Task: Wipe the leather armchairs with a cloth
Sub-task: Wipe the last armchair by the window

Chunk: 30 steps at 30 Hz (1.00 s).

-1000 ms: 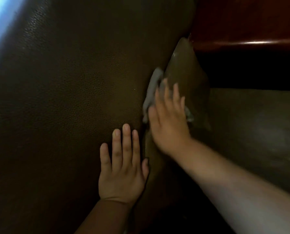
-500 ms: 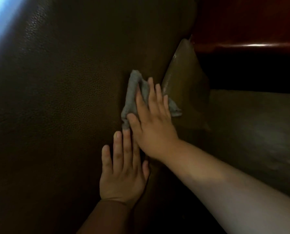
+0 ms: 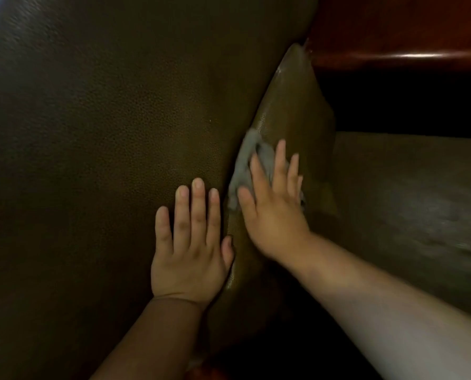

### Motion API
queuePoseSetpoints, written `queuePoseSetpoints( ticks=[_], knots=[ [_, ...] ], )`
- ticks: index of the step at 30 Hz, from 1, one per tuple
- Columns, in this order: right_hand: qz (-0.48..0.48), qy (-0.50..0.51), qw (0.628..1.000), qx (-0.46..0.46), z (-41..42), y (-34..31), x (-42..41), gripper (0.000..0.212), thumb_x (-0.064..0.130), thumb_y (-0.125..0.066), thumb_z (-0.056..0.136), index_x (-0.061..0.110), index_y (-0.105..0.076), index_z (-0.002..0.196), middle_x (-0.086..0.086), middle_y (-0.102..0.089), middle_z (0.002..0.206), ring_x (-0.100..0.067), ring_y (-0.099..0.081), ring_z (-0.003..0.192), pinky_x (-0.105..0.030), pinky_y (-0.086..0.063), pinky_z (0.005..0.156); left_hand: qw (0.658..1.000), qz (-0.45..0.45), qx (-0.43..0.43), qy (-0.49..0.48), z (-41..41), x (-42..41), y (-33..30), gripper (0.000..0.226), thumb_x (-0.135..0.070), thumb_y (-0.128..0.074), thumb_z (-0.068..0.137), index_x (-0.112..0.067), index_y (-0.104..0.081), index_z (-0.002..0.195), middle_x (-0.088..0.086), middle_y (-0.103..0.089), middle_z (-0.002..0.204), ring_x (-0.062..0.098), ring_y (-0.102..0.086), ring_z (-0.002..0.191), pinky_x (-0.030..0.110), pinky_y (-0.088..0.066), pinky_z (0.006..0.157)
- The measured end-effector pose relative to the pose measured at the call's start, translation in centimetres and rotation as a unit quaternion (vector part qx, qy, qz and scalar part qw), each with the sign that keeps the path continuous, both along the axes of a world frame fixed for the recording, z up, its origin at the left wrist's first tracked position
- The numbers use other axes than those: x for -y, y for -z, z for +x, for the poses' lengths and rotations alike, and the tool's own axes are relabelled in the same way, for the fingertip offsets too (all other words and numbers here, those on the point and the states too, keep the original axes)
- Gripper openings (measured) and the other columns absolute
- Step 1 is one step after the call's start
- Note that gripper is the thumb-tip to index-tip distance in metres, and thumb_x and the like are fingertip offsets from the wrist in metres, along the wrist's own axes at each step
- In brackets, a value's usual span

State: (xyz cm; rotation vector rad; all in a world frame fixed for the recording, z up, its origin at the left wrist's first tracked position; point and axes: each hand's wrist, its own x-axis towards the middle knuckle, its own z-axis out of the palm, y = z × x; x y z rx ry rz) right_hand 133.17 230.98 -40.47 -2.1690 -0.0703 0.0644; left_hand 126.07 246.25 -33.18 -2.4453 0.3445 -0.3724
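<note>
A dark brown leather armchair (image 3: 105, 149) fills the left and middle of the head view, its grained surface close to the camera. A narrower, shinier leather panel (image 3: 294, 105) runs up along its right edge. My right hand (image 3: 272, 204) lies flat with straight, spread fingers on a small grey cloth (image 3: 246, 160), pressing it against that panel at the seam. My left hand (image 3: 193, 242) rests flat on the broad leather surface just left of the seam, fingers straight and holding nothing. Part of the cloth is hidden under my right palm.
A reddish polished wooden piece (image 3: 398, 31) with a bright highlight sits at the top right, with deep shadow below it. Another dull brown leather surface (image 3: 415, 209) stretches across the right side. A sliver of daylight shows at the top left corner.
My right hand has slid the cloth to the right, from the broad leather surface back onto the shiny side panel. My left hand has stayed flat in place.
</note>
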Motion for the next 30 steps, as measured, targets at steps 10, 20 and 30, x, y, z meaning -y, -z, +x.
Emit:
queuePoseSetpoints(
  ticks=[10, 20, 30],
  knots=[
    [0.031, -0.027, 0.994, -0.105, -9.4, 2.6, -1.1, 0.067, 0.060, -0.002, 0.100, 0.035, 0.021, 0.158, -0.002, 0.039, 0.165, -0.026, 0.036, 0.152, -0.064, -0.001, 0.125, 0.997, -0.008, -0.074, -0.013, -0.1, 2.0, -1.9, 0.070, -0.046, -0.037, 0.098, -0.026, -0.029, 0.166, 0.024, -0.011, 0.174, 0.046, -0.005, 0.160, 0.064, 0.012, 0.125],
    [0.078, 0.084, 0.991, -0.067, 7.1, 8.1, 5.8, 0.065, 0.060, -0.005, 0.102, 0.039, 0.011, 0.161, 0.011, 0.031, 0.168, -0.017, 0.030, 0.154, -0.055, 0.006, 0.128, 0.994, -0.008, -0.099, 0.043, 11.5, 7.7, 2.5, 0.088, -0.054, -0.031, 0.098, -0.004, -0.014, 0.168, 0.029, -0.010, 0.172, 0.041, -0.009, 0.162, 0.052, 0.004, 0.131],
    [0.035, 0.071, 0.992, -0.095, 3.8, 8.2, 5.1, 0.071, 0.054, 0.001, 0.106, 0.010, -0.005, 0.162, -0.017, 0.009, 0.172, -0.035, 0.014, 0.159, -0.059, -0.005, 0.128, 0.982, -0.058, -0.153, 0.091, 11.5, 7.0, 3.6, 0.086, -0.046, -0.043, 0.095, -0.004, -0.021, 0.167, 0.018, -0.011, 0.176, 0.033, -0.008, 0.163, 0.044, -0.004, 0.133]
  ],
)
